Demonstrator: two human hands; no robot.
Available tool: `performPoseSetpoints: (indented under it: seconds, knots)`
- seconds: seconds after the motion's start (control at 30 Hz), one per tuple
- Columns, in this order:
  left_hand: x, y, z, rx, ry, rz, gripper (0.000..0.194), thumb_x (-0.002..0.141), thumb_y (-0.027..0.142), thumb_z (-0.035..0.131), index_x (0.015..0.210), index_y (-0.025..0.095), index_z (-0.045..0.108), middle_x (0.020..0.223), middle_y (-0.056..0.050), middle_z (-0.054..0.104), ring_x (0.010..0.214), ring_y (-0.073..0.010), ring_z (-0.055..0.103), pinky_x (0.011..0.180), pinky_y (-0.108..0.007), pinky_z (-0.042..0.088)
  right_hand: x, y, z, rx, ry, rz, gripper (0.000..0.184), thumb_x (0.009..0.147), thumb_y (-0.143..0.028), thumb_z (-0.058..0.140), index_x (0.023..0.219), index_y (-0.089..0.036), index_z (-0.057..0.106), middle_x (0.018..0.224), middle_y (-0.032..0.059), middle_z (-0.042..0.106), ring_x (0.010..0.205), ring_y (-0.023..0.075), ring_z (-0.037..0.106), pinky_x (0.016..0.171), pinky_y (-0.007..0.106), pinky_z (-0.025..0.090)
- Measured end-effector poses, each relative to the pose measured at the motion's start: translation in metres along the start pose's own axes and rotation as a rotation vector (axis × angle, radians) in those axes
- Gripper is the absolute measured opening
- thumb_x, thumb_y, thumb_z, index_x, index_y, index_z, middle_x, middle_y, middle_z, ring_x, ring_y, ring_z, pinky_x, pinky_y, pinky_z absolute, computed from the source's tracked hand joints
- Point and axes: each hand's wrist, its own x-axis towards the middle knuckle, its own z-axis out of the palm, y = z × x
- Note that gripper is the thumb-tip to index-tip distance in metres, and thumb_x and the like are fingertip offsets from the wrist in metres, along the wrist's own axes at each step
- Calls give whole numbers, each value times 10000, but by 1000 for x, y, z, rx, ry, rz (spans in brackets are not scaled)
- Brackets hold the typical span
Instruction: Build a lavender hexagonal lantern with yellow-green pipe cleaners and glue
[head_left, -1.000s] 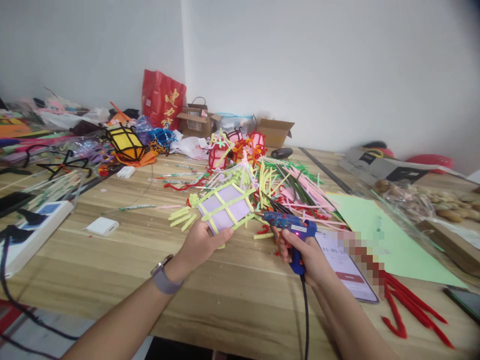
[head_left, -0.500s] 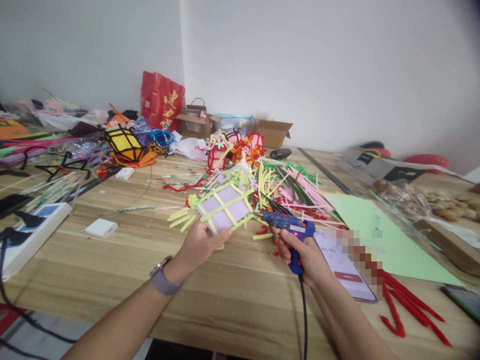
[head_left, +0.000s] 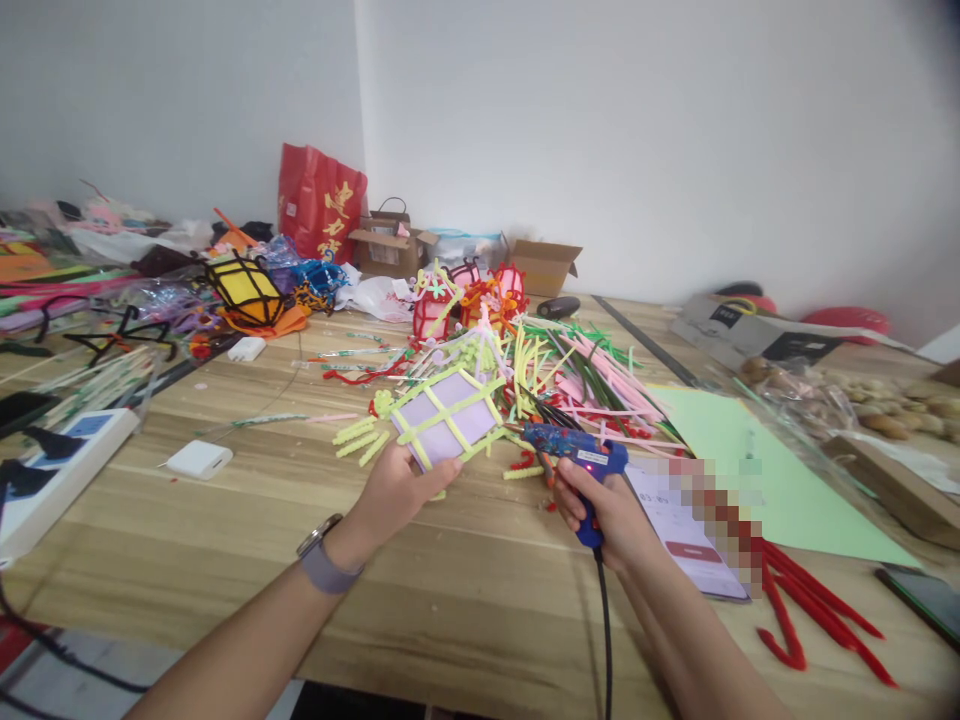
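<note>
A small lantern [head_left: 437,432] with light purple panels and a pale yellow pipe-cleaner frame is tilted in my left hand [head_left: 401,490], thumb on its lower edge. My right hand [head_left: 600,505] is wrapped round the handle of a blue hot glue gun [head_left: 574,447], whose small light glows. The gun's nozzle points left, close to the lantern's right edge; whether it touches I cannot tell. Short coiled yellow pipe cleaners [head_left: 360,437] show at the lantern's left side. Behind it lie loose yellow pipe cleaners [head_left: 529,365].
Pink and green pipe cleaners [head_left: 600,375] lie beyond the gun. A phone [head_left: 686,540] and green sheet [head_left: 780,470] are at right, with red pipe cleaners [head_left: 817,610]. A power strip [head_left: 75,480] and white charger [head_left: 199,459] lie left. Finished lanterns [head_left: 431,315] stand behind. The gun's cord [head_left: 604,630] hangs toward me.
The whole view has shifted very slightly. Both hands keep their hold, and the lantern and glue gun stay in nearly the same position to each other.
</note>
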Motion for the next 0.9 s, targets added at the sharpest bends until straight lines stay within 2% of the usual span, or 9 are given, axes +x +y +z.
performPoseSetpoints:
  seconds: [0.1, 0.3, 0.4, 0.5, 0.6, 0.67, 0.77, 0.83, 0.9]
  knots:
    - [0, 0, 0, 10, 0, -13, 310, 716, 382, 666, 902, 143, 727, 929, -77, 759, 867, -242, 683, 783, -330, 543, 0, -1, 1, 3, -3, 0, 446, 661, -554, 759, 568, -175, 544, 365, -74, 377, 327, 61, 331, 330, 201, 305]
    - [1, -1, 0, -48, -3, 23, 366, 724, 387, 685, 1012, 164, 720, 1044, -77, 746, 1022, -256, 666, 918, -351, 515, 1, 1, 1, 34, -2, -3, 449, 675, -539, 754, 548, -182, 513, 362, -75, 381, 323, 55, 321, 324, 192, 300]
    - [0, 0, 0, -60, 4, -1, 381, 682, 387, 730, 989, 160, 728, 1039, -81, 749, 1014, -273, 670, 931, -376, 515, 0, 1, 2, 71, 8, -4, 416, 663, -534, 764, 604, -175, 562, 404, -48, 480, 347, 70, 397, 345, 190, 339]
    - [0, -3, -2, -75, 22, -36, 442, 613, 394, 787, 982, 157, 734, 1032, -90, 753, 1039, -299, 663, 968, -412, 500, 0, 1, 4, 150, -1, -41, 421, 627, -554, 785, 695, -169, 629, 531, 6, 613, 438, 105, 523, 383, 194, 390]
    - [2, -8, -3, -116, 33, -75, 445, 617, 414, 789, 979, 161, 735, 1026, -83, 756, 1047, -295, 664, 971, -423, 503, 3, 0, 3, 269, 23, -109, 438, 612, -572, 792, 766, -182, 664, 649, 27, 663, 519, 119, 563, 374, 182, 382]
    - [4, -8, -5, -197, 102, -66, 453, 582, 408, 808, 963, 172, 735, 994, -68, 764, 1046, -283, 666, 969, -404, 509, 4, 0, 2, 333, 65, -122, 453, 609, -590, 788, 795, -192, 676, 657, 16, 655, 518, 110, 546, 359, 172, 365]
    - [8, 1, -8, -368, 264, 5, 476, 526, 372, 821, 971, 234, 726, 946, -18, 772, 1062, -268, 661, 929, -364, 538, 4, 0, 4, 355, 73, -45, 482, 575, -604, 803, 794, -193, 677, 601, -12, 615, 469, 83, 490, 363, 169, 363]
    - [11, 9, -12, -428, 348, 24, 459, 537, 333, 810, 984, 284, 716, 955, 20, 771, 1052, -260, 665, 866, -341, 568, 2, 2, 8, 326, 18, 61, 503, 527, -578, 838, 798, -186, 673, 594, -25, 604, 467, 72, 484, 376, 166, 370]
    - [13, 14, -16, -474, 399, 53, 419, 549, 300, 799, 959, 285, 711, 959, 32, 769, 1072, -251, 656, 849, -309, 571, 0, 7, 14, 266, -76, 206, 516, 479, -521, 879, 793, -172, 667, 578, -37, 594, 466, 66, 493, 396, 164, 383]
